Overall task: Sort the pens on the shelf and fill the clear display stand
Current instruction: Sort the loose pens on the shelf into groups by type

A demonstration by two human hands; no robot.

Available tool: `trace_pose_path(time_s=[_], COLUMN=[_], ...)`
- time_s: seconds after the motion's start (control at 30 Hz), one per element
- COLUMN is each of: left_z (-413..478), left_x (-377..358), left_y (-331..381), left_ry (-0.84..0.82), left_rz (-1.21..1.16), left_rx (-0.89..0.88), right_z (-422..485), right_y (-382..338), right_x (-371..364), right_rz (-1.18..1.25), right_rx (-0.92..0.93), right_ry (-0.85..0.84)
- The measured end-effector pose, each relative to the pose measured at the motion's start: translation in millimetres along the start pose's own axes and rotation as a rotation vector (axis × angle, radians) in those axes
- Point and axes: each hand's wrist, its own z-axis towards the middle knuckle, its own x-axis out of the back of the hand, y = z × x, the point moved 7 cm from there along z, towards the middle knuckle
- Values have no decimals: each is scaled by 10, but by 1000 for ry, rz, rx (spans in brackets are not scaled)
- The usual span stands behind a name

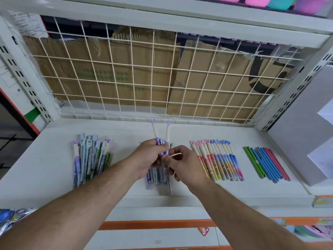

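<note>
My left hand (149,156) has its fingers (157,145) curled round the purple barrel of a cream-and-purple pen (154,131), and my right hand (183,163) pinches a second pen (168,132) of the same kind just beside it, between thumb and forefinger; both pens stick out past my fingers toward twelve o'clock, their purple tips near the foot of the wire grid (144,73). Right under my hands, toward six o'clock, a loose bunch of purple pens (158,175) lies on the white shelf (126,134). At nine o'clock, well apart, sits a mixed heap of pens (90,157). At three o'clock lies a neat row of pink, yellow and blue pens (218,161), and farther out that way a row of slim green, blue and pink pens (266,163)
</note>
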Motion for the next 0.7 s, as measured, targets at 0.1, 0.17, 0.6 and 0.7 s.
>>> trace_pose_path(time_s=[0.1,0.17,0.6,0.7], left_z=[-4,11,-48,-57], left_x=[-117,-178,-395,-416], left_y=[-61,-92,-210,-225], left_ry=[-12,1,13,2], left_rz=[2,19,37,86], left_rx=[31,47,119,136], right_z=[-51,-63,90,66], right_y=[46,107,373,330], right_x=[122,234,730,713], right_rz=[-17,-36,-722,-669], right_rx=[-3,-13,1,35], right_ry=[13,54,193,211])
